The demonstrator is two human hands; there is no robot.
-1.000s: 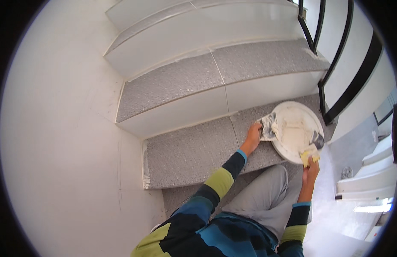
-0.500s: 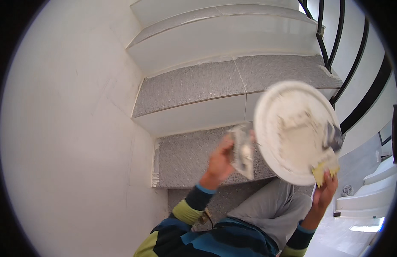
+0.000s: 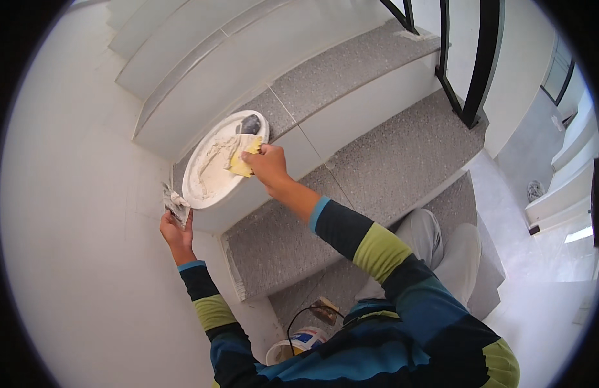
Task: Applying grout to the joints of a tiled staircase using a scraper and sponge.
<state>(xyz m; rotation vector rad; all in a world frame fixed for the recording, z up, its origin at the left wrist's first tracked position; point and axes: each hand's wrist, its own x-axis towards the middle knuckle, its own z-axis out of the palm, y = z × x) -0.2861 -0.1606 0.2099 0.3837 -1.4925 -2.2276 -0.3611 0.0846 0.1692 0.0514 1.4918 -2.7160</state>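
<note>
A round white lid (image 3: 188, 184), smeared with off-white paste, sits tilted over a step's edge beside the left wall. My right hand (image 3: 268, 165) pinches a yellow scraper (image 3: 239, 166) with paste along it, held over the lid's right side. Beyond the scraper a dark grey rounded piece (image 3: 249, 124) lies on the lid. Close to the wall, my left hand (image 3: 176, 233) grips a flat paste-covered tool (image 3: 175, 204) with a white lump on it, right by the lid's lower left rim. The tool's exact kind cannot be made out.
Grey speckled steps (image 3: 383, 152) with white risers climb ahead, between the white wall (image 3: 92, 213) and black railing bars (image 3: 483, 58). Near my body stand a white bucket (image 3: 280, 352) and a brownish block-like object (image 3: 325, 312). A crumpled thing (image 3: 535, 190) lies at the far right.
The view has turned. The lid has gone from the right, near the railing, to the left by the wall. Both hands moved left and forward with it, each still holding its tool.
</note>
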